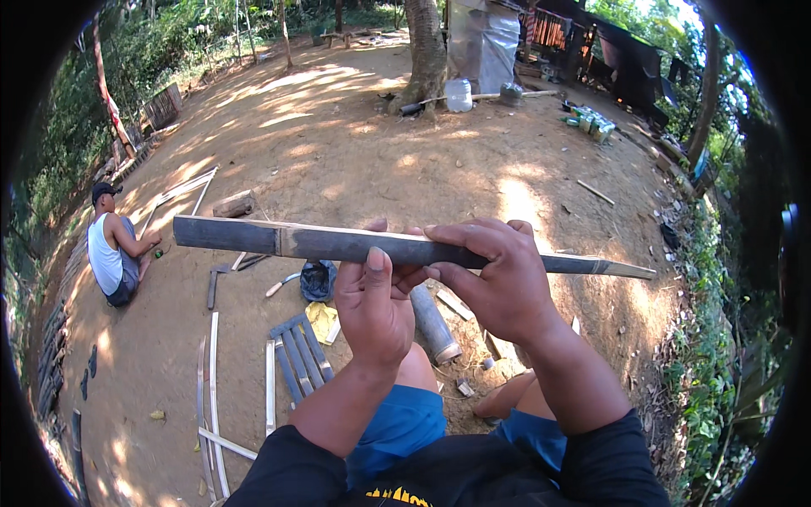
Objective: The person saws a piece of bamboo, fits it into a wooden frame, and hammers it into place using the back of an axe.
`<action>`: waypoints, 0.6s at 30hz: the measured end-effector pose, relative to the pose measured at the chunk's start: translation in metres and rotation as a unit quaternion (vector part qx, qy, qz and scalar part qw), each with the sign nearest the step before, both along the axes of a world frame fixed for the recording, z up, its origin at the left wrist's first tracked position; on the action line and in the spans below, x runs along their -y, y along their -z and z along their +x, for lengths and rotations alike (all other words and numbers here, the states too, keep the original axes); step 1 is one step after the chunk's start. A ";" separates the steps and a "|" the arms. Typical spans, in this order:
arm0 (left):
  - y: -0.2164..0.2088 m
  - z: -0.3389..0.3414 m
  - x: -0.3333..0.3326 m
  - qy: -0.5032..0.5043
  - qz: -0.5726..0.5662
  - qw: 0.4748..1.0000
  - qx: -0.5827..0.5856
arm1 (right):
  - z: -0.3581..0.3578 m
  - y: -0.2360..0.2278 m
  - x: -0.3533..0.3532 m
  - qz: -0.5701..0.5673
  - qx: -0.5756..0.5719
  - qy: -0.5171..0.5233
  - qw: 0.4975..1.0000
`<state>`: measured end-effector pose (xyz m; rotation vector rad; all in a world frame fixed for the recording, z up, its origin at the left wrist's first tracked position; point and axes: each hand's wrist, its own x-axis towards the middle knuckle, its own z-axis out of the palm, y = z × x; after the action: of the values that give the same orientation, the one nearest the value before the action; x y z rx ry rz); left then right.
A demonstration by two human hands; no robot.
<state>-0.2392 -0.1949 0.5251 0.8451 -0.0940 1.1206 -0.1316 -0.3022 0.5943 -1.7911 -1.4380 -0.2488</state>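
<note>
A long split bamboo strip (pixel 228 237), dark-skinned with a pale cut edge, lies across my view at chest height. My left hand (pixel 372 308) grips it near the middle, thumb upright against the dark face. Just beside it, my right hand (pixel 503 270) is closed round the strip, with fingers over the top edge and thumb below. Both ends stick out past my hands. Beneath, on the ground, are a dark slatted bamboo frame (pixel 300 353), a thick bamboo tube (pixel 436 328) and a black plastic bag (pixel 318 281).
A person (pixel 110 249) in a white sleeveless top sits on the ground at left. A hammer-like tool (pixel 213 286), a short log (pixel 234 204) and pale bamboo strips (pixel 215 389) lie nearby. Farther off stand a tree trunk (pixel 422 55) and a clear jug (pixel 459 95). Plants border the right.
</note>
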 end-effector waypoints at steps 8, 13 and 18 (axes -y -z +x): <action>0.001 0.002 0.002 0.013 0.004 0.999 0.041 | -0.001 -0.008 0.004 -0.017 -0.010 0.004 1.000; 0.001 0.002 0.003 -0.005 0.006 1.000 0.017 | 0.001 -0.008 0.003 -0.015 -0.024 -0.006 1.000; 0.001 0.003 0.004 0.010 0.012 0.999 0.034 | 0.003 -0.010 0.006 -0.018 -0.047 -0.020 0.999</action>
<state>-0.2362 -0.1990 0.5240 0.8266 -0.1729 1.1311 -0.1289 -0.3083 0.6044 -1.7762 -1.4189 -0.1182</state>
